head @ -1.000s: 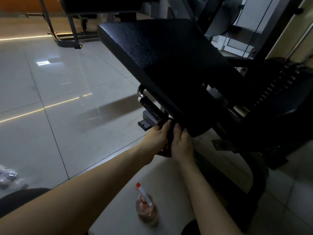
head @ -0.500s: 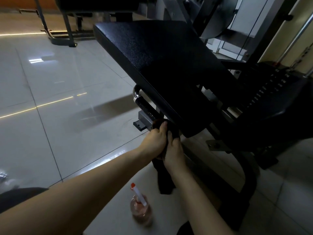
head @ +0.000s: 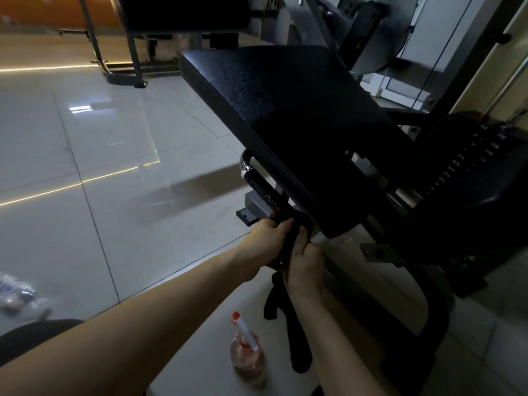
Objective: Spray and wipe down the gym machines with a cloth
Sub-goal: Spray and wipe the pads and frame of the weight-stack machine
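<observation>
Head view: both hands hold the black cloth (head: pixel 297 338) at the handle bar (head: pixel 257 185) under the machine's seat pad (head: pixel 285 110). The left hand (head: pixel 265 241) and right hand (head: pixel 305 261) have fingers curled tight around it, and its tail hangs down. The cloth looks soft, limp and light, so it is best gripped bunched. The spray bottle (head: pixel 248 356) stands on the floor (head: pixel 85 167) below.

A gym: a padded machine bench (head: pixel 280 110), weight stack (head: pixel 468 158) and cable (head: pixel 425 64) over tiled floor (head: pixel 71 167).
</observation>
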Demonstrator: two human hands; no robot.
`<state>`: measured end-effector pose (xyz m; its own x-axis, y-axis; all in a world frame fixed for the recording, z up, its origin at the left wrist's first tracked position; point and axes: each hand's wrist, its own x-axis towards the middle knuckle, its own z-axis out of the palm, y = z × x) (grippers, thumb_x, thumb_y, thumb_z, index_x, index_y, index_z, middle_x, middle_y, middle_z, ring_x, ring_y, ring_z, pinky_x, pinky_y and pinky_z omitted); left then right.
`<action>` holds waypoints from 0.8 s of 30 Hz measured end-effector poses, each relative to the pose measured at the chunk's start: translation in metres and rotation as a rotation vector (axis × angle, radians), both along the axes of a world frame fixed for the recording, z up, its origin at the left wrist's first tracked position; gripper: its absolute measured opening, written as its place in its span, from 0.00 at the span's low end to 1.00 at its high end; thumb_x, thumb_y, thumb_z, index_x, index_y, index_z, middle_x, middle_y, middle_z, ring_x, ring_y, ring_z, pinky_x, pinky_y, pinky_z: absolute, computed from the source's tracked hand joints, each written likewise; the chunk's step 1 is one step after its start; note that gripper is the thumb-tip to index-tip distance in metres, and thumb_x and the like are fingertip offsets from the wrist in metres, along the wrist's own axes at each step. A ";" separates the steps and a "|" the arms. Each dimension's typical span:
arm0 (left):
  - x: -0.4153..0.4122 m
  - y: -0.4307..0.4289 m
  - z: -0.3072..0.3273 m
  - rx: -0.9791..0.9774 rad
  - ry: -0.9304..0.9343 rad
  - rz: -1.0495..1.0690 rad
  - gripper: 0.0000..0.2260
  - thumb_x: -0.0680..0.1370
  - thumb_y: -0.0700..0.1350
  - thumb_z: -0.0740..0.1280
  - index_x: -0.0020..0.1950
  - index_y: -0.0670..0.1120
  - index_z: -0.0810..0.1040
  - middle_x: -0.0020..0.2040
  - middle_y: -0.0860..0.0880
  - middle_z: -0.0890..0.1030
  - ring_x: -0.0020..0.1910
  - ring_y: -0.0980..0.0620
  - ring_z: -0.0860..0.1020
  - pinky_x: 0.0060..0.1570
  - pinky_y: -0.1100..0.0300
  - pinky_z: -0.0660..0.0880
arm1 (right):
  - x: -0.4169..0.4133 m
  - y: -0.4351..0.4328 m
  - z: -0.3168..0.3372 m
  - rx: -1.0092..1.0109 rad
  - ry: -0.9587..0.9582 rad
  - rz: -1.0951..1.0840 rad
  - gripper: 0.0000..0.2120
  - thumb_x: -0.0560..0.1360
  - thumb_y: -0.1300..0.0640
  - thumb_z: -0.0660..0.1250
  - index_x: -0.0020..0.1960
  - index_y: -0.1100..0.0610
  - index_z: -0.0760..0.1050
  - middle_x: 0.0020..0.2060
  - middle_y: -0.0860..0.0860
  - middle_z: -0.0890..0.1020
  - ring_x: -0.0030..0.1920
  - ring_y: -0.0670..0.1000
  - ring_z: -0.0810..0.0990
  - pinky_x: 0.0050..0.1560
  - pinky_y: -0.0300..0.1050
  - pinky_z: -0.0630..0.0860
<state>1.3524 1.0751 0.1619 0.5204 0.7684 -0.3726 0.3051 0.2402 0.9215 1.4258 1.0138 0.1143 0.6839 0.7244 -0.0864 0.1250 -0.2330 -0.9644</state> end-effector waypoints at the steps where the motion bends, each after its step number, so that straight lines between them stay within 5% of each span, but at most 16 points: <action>1: -0.003 -0.001 0.001 0.004 -0.001 -0.032 0.13 0.86 0.52 0.60 0.64 0.47 0.77 0.51 0.46 0.85 0.42 0.50 0.85 0.36 0.57 0.82 | 0.002 -0.003 0.001 -0.007 -0.047 0.008 0.17 0.84 0.44 0.52 0.52 0.53 0.75 0.40 0.49 0.82 0.40 0.45 0.82 0.42 0.47 0.81; 6: -0.023 0.001 0.016 0.009 0.078 -0.054 0.10 0.85 0.46 0.61 0.50 0.42 0.79 0.34 0.46 0.80 0.26 0.52 0.77 0.26 0.62 0.70 | 0.029 -0.023 0.019 -0.022 -0.295 0.095 0.15 0.83 0.47 0.59 0.45 0.53 0.78 0.35 0.51 0.82 0.36 0.49 0.83 0.40 0.59 0.81; 11: -0.026 0.002 0.026 -0.025 -0.089 0.076 0.10 0.83 0.46 0.64 0.50 0.40 0.79 0.32 0.45 0.79 0.27 0.49 0.77 0.28 0.59 0.71 | 0.031 -0.025 0.068 0.142 -0.622 0.008 0.10 0.81 0.50 0.64 0.48 0.55 0.77 0.39 0.48 0.80 0.40 0.42 0.79 0.36 0.36 0.75; 14: -0.023 0.004 0.035 -0.069 -0.300 0.245 0.09 0.84 0.44 0.65 0.57 0.39 0.79 0.35 0.42 0.82 0.29 0.48 0.80 0.27 0.59 0.76 | 0.029 0.002 0.088 0.229 -0.683 0.000 0.12 0.80 0.52 0.66 0.58 0.58 0.75 0.49 0.50 0.78 0.50 0.47 0.79 0.47 0.39 0.78; 20: -0.024 0.043 0.018 -0.064 -0.377 0.742 0.08 0.82 0.45 0.65 0.52 0.42 0.81 0.47 0.44 0.85 0.43 0.46 0.86 0.40 0.52 0.83 | 0.028 0.036 0.071 -0.058 -0.733 0.405 0.13 0.83 0.50 0.58 0.63 0.55 0.73 0.55 0.52 0.77 0.55 0.53 0.78 0.53 0.49 0.77; 24: 0.005 0.032 0.000 -0.024 -0.341 0.548 0.21 0.71 0.56 0.73 0.59 0.46 0.79 0.51 0.46 0.86 0.50 0.48 0.85 0.58 0.44 0.81 | 0.039 0.032 0.069 -0.118 -0.844 0.472 0.18 0.81 0.58 0.55 0.68 0.57 0.74 0.58 0.56 0.80 0.59 0.57 0.79 0.55 0.46 0.73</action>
<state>1.3574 1.1070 0.1620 0.1473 0.9498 -0.2760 -0.1764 0.2998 0.9375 1.4645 1.0462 0.1833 0.1956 0.9581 0.2093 0.8697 -0.0709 -0.4885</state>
